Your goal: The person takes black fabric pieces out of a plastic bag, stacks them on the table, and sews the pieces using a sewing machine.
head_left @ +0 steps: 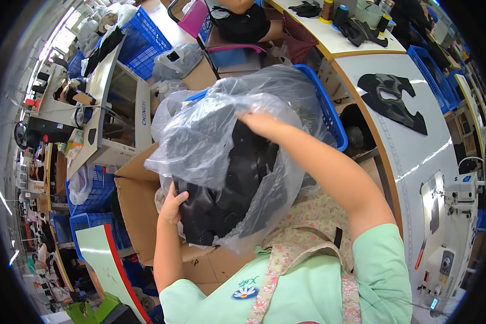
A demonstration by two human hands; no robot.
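A clear plastic bag point(200, 146) lies open in front of me, with shiny black moulded pieces point(216, 210) stacked inside it. My right hand point(259, 125) grips the bag's film near its top, its fingers slightly blurred. At the left edge of the black pieces is my left hand point(174, 204), thumb on their near side and its other fingers partly hidden. The bag covers the upper left of the pieces. Behind it, more plastic bulges out of a blue plastic basket point(329, 110).
An open cardboard box point(137, 208) stands under the bag on the left. To the right, a white table point(410, 156) carries a flat black cut piece point(392, 97) and a sewing machine point(443, 259). Thread cones point(340, 16) stand on the far table. A person sits beyond the basket.
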